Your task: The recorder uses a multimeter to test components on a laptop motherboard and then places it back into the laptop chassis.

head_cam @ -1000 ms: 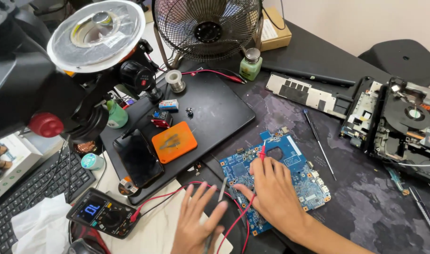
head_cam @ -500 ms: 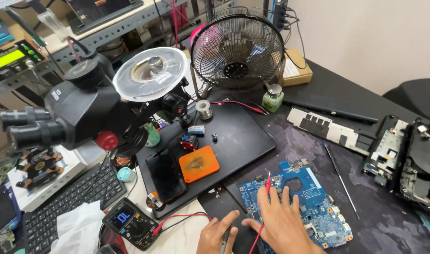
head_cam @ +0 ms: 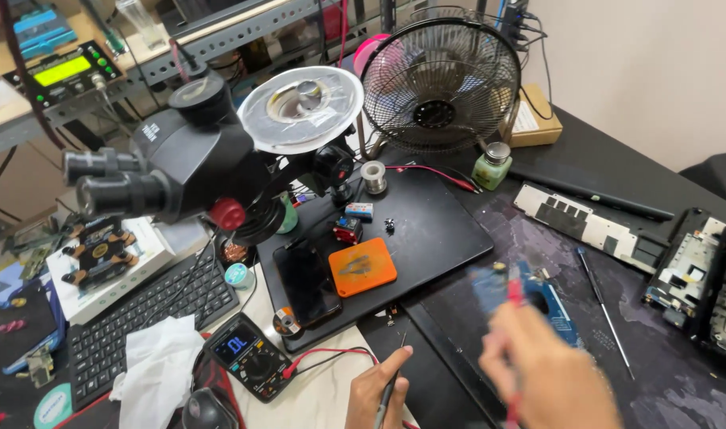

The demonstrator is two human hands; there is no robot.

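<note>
A dark desk (head_cam: 617, 159) crowded with repair gear stands by a pale wall. At the back is a round black wire fan (head_cam: 440, 83). To its left is a big black microscope (head_cam: 188, 163) with a white ring light (head_cam: 302, 107). A flat black mat (head_cam: 434, 230) lies under them, and on it sit a square orange pad (head_cam: 363, 267) and a dark phone (head_cam: 306, 282) lying flat just beside the pad. A small spool of solder wire (head_cam: 373, 176) and a little green glass bottle (head_cam: 491, 167) stand near the fan.

At the bottom, the left hand (head_cam: 379, 393) is closed around a thin black test probe (head_cam: 388, 391), with its tip pointing up toward the mat. The right hand (head_cam: 550, 373) is blurred and grips a thin red test probe (head_cam: 512, 349). It is right over a blue circuit board (head_cam: 530, 298) that lies on the desk. Red wires lead to a black meter with a small screen (head_cam: 248, 357), left of the left hand. A black keyboard (head_cam: 152, 314) and a crumpled white tissue (head_cam: 160, 369) lie farther left.
</note>
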